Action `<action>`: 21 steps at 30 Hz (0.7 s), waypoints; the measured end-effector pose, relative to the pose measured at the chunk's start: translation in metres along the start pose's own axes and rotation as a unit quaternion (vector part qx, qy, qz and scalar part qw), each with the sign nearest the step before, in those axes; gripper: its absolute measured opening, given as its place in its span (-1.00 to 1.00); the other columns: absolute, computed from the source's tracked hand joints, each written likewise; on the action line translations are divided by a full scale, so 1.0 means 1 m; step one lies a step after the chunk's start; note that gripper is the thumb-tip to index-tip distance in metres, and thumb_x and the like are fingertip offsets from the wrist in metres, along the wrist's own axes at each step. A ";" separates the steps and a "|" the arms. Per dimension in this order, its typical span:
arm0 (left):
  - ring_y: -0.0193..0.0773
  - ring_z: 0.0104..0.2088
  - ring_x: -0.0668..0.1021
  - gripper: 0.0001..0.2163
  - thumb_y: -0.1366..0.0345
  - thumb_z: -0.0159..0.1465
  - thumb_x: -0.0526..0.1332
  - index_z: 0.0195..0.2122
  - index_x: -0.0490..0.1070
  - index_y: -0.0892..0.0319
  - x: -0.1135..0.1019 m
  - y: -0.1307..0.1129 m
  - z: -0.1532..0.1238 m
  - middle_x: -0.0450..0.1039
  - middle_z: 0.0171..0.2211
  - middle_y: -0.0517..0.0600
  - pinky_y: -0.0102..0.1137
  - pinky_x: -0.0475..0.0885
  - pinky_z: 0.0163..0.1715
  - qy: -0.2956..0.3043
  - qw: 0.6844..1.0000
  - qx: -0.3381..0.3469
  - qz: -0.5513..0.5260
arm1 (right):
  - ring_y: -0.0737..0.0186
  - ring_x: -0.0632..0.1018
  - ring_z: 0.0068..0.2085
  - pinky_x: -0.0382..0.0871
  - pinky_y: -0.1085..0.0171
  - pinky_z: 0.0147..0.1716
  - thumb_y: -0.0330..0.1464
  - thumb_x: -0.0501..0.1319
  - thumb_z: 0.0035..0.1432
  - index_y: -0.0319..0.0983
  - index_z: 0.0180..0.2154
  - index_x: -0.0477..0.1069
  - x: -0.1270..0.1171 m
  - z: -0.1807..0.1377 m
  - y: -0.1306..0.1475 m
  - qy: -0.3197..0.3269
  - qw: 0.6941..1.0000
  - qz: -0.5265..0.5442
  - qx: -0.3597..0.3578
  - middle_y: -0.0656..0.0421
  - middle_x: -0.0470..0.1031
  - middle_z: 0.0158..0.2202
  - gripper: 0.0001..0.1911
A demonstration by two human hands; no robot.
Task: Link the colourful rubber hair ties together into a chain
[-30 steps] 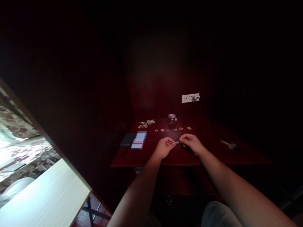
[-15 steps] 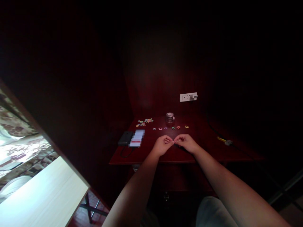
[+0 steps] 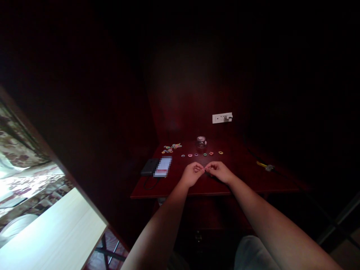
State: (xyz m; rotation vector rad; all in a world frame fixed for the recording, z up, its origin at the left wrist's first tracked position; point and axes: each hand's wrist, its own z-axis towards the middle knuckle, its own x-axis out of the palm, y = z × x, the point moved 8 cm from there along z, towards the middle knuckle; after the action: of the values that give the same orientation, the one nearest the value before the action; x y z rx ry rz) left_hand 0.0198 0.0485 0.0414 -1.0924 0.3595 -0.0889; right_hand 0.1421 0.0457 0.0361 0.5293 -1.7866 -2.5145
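Note:
My left hand point(image 3: 192, 174) and my right hand point(image 3: 219, 171) meet over the dark red table point(image 3: 242, 180), fingers pinched together on one small pinkish ring point(image 3: 204, 169) held between them. Beyond the hands a row of several small coloured rings point(image 3: 201, 154) lies on the table. A loose heap of more coloured rings point(image 3: 171, 147) sits at the back left. A small glass jar point(image 3: 201, 141) stands upright behind the row.
A dark flat device point(image 3: 149, 167) with a cable and a white card-like item point(image 3: 162, 167) lie at the table's left. A white wall socket point(image 3: 222, 118) sits behind. A yellow-tipped cable point(image 3: 263, 165) lies at right. A pale table point(image 3: 53, 232) stands lower left.
My two hands have drawn closer until the fingertips meet on the small ring. The view has shifted slightly; the rings and jar on the table have not moved.

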 end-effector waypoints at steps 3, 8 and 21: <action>-0.40 -0.48 0.43 -0.80 0.27 0.02 0.27 -0.39 0.38 0.29 -0.001 0.001 0.000 0.41 -0.50 -0.01 -0.50 0.34 -0.45 -0.004 1.000 -0.004 -0.009 | 0.40 0.32 -0.60 0.15 0.40 -0.61 -0.17 0.23 -0.07 -0.32 -0.42 0.43 0.001 0.001 -0.002 0.000 1.000 -0.015 -0.008 0.24 0.34 -0.64 -0.69; -0.36 -0.44 0.47 -0.78 0.28 0.02 0.27 -0.34 0.42 0.30 -0.001 0.003 0.001 0.45 -0.45 0.04 -0.45 0.37 -0.39 -0.007 1.000 -0.015 -0.011 | 0.40 0.32 -0.60 0.15 0.40 -0.60 -0.14 0.22 -0.07 -0.31 -0.44 0.41 0.000 0.001 -0.002 -0.005 0.999 -0.033 -0.010 0.23 0.33 -0.65 -0.67; -0.41 -0.50 0.42 -0.80 0.23 0.05 0.25 -0.41 0.38 0.29 -0.002 -0.002 0.000 0.41 -0.52 -0.03 -0.51 0.31 -0.48 -0.020 1.000 0.004 0.013 | 0.43 0.27 -0.61 0.10 0.42 -0.63 -0.12 0.25 -0.12 -0.29 -0.53 0.31 0.005 0.000 0.004 -0.029 0.998 -0.056 -0.029 0.27 0.29 -0.65 -0.66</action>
State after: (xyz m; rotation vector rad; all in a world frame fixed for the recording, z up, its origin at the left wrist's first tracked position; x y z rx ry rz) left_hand 0.0178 0.0484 0.0433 -1.0808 0.3377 -0.0461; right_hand 0.1370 0.0436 0.0382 0.5762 -1.7422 -2.6727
